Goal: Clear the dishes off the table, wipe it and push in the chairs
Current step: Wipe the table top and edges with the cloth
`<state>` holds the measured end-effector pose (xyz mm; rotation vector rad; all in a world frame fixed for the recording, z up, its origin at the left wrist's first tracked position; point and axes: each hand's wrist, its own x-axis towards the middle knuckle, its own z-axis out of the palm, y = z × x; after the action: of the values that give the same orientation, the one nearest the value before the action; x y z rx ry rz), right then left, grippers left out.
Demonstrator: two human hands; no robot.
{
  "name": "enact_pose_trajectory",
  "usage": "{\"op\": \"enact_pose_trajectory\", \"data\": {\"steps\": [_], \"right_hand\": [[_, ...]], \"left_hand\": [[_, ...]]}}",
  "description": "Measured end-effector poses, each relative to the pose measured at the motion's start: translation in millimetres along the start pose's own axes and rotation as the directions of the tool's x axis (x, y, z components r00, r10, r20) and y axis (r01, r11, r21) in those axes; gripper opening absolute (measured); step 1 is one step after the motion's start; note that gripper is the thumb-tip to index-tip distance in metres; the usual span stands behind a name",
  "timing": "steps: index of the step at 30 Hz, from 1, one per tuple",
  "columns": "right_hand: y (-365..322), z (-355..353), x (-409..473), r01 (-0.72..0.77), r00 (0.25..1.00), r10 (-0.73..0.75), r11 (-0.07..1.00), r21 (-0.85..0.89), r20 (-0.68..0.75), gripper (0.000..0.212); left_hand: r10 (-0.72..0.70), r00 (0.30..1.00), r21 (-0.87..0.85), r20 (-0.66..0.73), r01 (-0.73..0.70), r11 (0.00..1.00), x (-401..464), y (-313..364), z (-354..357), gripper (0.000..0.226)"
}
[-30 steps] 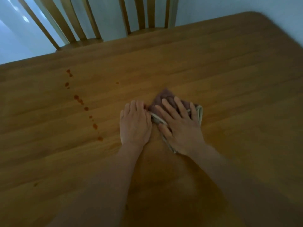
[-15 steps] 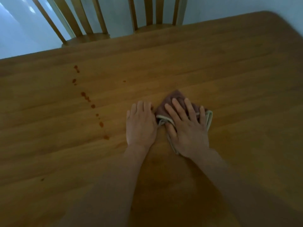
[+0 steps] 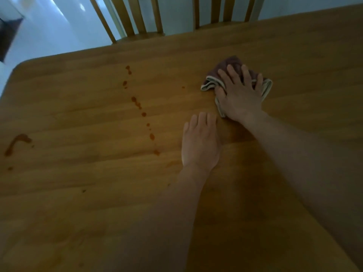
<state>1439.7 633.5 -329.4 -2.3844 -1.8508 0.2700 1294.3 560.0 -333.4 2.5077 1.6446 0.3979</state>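
Note:
A wooden table fills the view. My right hand lies flat, fingers spread, pressing a folded purple cloth with a pale edge against the tabletop toward the far side. My left hand rests palm-down on the bare wood, nearer to me and just left of the cloth, holding nothing. A line of reddish-brown drips runs across the table left of both hands. A larger smear sits near the left edge.
Two wooden slat-back chairs stand at the table's far side, one at the left and one at the right. The table's rounded far-left corner borders a pale floor. A dark object sits at the top left.
My right hand has slid the cloth away from me toward the far edge. My left hand stayed on the wood, so the hands are now apart. The view shifted left, showing the smear.

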Motion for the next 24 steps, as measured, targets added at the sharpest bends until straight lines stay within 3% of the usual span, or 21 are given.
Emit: {"op": "enact_pose_trajectory", "data": {"steps": [4,6,8,12,15,24], "right_hand": [[-6,6,-44,0.028,0.999,-0.028,1.000,-0.009,-0.016,0.055],[-8,9,-73,0.044,0.999,-0.044,0.999,-0.025,-0.027,0.057],[-11,13,-103,0.039,0.998,-0.041,0.999,-0.026,-0.057,0.059],[-10,21,-165,0.001,0.996,-0.010,0.994,-0.109,-0.084,0.058],[-2,21,-184,-0.015,0.998,0.007,0.992,-0.124,-0.063,0.059],[-27,11,-78,-0.306,0.952,0.305,0.952,-0.018,-0.038,0.061]], "left_hand": [[-0.003,0.996,-0.084,0.088,0.010,0.996,7,-3,-7,0.018],[0.027,0.983,-0.245,0.184,0.019,0.969,12,-11,-17,0.019],[0.044,0.980,-0.382,0.192,0.033,0.924,6,-31,-33,0.018],[-0.129,0.991,-0.123,-0.032,0.124,0.985,-23,-128,-63,0.015],[-0.270,0.963,-0.085,-0.027,0.267,0.960,-35,-190,-71,0.013],[-0.272,0.950,0.035,-0.156,0.281,0.959,-45,-196,-47,0.010]]}}
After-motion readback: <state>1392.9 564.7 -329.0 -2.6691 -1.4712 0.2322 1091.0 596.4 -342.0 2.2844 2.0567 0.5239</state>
